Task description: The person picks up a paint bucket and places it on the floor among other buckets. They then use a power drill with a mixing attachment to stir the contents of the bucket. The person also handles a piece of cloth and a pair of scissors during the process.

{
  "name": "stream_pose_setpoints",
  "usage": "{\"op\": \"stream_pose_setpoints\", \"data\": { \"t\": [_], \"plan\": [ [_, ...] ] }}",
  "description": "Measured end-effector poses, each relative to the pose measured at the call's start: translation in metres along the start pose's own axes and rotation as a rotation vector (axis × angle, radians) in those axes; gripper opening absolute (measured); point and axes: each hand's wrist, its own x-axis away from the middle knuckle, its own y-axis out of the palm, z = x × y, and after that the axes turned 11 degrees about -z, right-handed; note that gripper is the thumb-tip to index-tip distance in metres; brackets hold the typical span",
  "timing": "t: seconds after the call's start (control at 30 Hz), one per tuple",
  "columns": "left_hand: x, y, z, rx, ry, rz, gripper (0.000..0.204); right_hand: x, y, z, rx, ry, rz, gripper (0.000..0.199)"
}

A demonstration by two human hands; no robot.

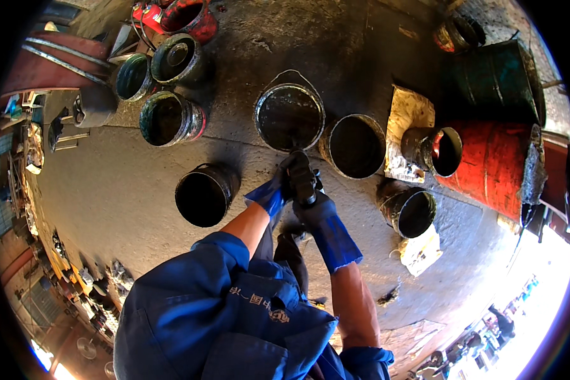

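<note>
Both my hands wear blue gloves blackened at the fingers. My left hand (273, 190) and my right hand (310, 190) are clasped together around a dark stick-like tool (296, 155). The tool reaches down into a round metal bucket (289, 95) filled with black, glossy liquid. The bucket stands on the stained concrete floor right in front of me. My blue work-suit sleeves are pushed up, leaving the forearms bare.
Several dirty buckets ring the spot: one at left (204, 193), one beside the stirred bucket (356, 145), one lower right (411, 212), others at the upper left (168, 117). A red drum (494, 161) lies on its side at right, a green drum (497, 79) behind it.
</note>
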Motion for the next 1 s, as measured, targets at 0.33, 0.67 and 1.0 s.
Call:
{"op": "stream_pose_setpoints", "data": {
  "t": [0.33, 0.67, 1.0],
  "plan": [
    [-0.003, 0.004, 0.001, 0.132, 0.051, -0.051, 0.045, -0.007, 0.007, -0.002, 0.065, -0.058, 0.047, 0.025],
    [0.003, 0.018, 0.016, -0.071, -0.009, 0.155, 0.049, -0.02, 0.013, -0.001, 0.055, -0.046, 0.042, 0.022],
    [-0.001, 0.016, 0.02, -0.067, -0.04, 0.031, 0.037, -0.032, 0.015, 0.013, 0.064, -0.039, 0.024, 0.019]
  ]
}}
